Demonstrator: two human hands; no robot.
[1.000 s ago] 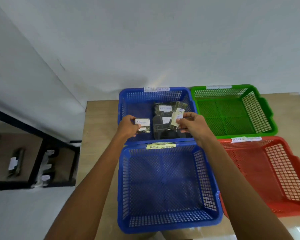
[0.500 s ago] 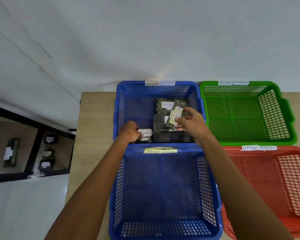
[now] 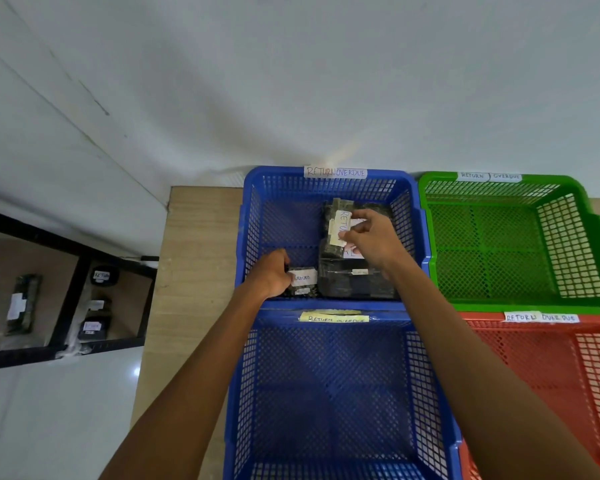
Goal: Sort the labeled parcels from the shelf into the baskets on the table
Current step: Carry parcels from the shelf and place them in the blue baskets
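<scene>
The slim parcel (image 3: pixel 341 220), pinched by fingers of the right hand (image 3: pixel 371 244) inside the far blue basket (image 3: pixel 274 172), and the small parcel (image 3: pixel 302 283), gripped by the left hand (image 3: pixel 269 275) at that basket's near wall, look light, soft and slick-wrapped, best held across the body, not the label.

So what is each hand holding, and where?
Left hand grips the small parcel by its left end; right hand pinches the long parcel at its right edge.
</scene>
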